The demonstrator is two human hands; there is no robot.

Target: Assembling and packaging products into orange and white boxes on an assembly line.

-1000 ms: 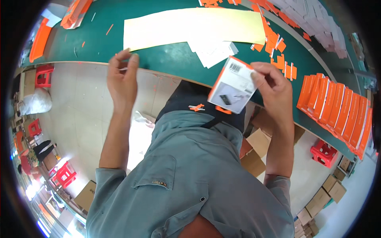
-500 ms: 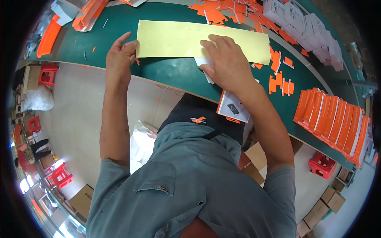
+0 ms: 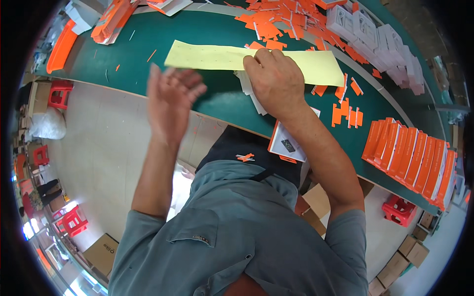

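A long pale-yellow sheet [image 3: 212, 56], with faint dots along it, stretches over the green table and bows slightly upward. My right hand [image 3: 276, 81] has its fingers curled over the middle of the sheet and grips it. Beside the sheet's left end, my left hand [image 3: 173, 101] is off the sheet, its fingers apart and blurred by motion. White paper pieces [image 3: 251, 92] stick out under the sheet, left of my right hand. At the table's front edge, partly behind my right forearm, lies a white and orange box [image 3: 286, 144] with a dark printed patch.
Orange scraps [image 3: 276, 22] cover the far part of the green table [image 3: 138, 64], with more cut pieces [image 3: 345, 114] at right. A row of orange boxes [image 3: 410, 158] stands at the right edge. White trays [image 3: 380, 42] are stacked far right. Red stools [image 3: 60, 93] stand on the floor.
My left hand has let go of the sheet's left end and turned. My right hand has closed on the sheet's middle. The sheet has moved slightly nearer and now bows.
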